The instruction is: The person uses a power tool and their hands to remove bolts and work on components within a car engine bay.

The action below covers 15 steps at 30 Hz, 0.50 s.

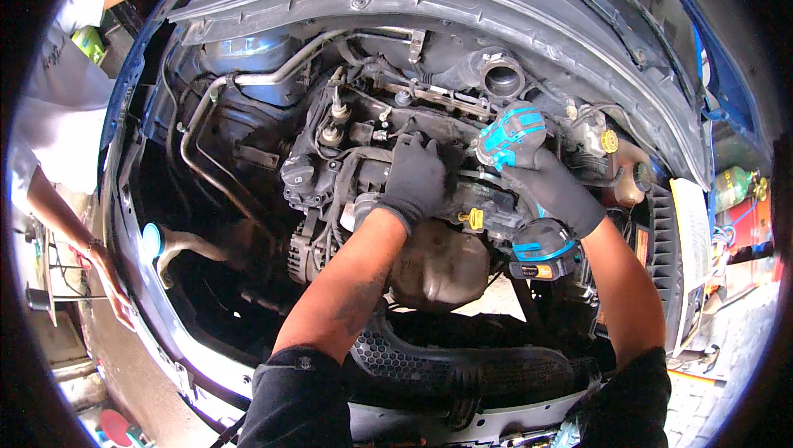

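Note:
My right hand [564, 194], in a black glove, grips a blue-and-black cordless power driver [514, 134]. The driver's battery [545, 251] hangs below the wrist, and its head lies over the right part of the engine's top. Bent down onto the middle of the engine [376, 130] is my left hand [417, 174], also gloved in black. Its fingers are curled and pressed together; whatever they hold is hidden beneath them. Just to the right of the left wrist sits a yellow dipstick handle [472, 218]. Below it is a rusty, rounded metal shield [439, 270].
An open intake hose [502, 78] stands behind the driver. A fluid reservoir with a yellow cap [610, 142] is at the right. A blue-capped filler neck [154, 241] rises at the left. Another person's hand [111, 291] rests near the car's left edge. A honeycomb duct [462, 369] crosses the front.

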### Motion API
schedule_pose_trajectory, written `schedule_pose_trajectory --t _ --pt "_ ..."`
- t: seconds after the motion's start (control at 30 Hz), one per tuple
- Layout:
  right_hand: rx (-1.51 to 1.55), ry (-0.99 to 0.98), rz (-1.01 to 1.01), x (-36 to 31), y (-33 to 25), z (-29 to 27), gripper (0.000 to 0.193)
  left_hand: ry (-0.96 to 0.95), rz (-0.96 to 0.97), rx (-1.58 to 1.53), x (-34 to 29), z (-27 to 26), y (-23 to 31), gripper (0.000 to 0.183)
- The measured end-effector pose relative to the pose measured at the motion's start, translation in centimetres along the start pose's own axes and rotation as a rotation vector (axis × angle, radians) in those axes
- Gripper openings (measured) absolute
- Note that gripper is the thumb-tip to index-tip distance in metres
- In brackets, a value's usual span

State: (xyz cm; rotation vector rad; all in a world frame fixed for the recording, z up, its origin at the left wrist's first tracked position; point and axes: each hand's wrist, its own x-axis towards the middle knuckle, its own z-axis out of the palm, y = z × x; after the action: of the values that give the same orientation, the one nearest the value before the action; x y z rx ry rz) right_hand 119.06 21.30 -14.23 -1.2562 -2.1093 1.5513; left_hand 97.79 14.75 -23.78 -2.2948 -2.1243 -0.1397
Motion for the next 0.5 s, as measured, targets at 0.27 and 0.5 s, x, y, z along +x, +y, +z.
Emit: schedule_pose_trajectory --t 0.27,0.5 --pt "-0.322 -0.167 -0.173 3.4 2.3 -3.3 0.028 -0.144 0.053 -0.081 1.2 -0.3 -0.2 0.044" --pt "-0.068 -0.251 0.232 3.0 -1.2 -2.3 0.031 0.012 0.018 -0.128 0.1 1.5 -0.6 0.056"
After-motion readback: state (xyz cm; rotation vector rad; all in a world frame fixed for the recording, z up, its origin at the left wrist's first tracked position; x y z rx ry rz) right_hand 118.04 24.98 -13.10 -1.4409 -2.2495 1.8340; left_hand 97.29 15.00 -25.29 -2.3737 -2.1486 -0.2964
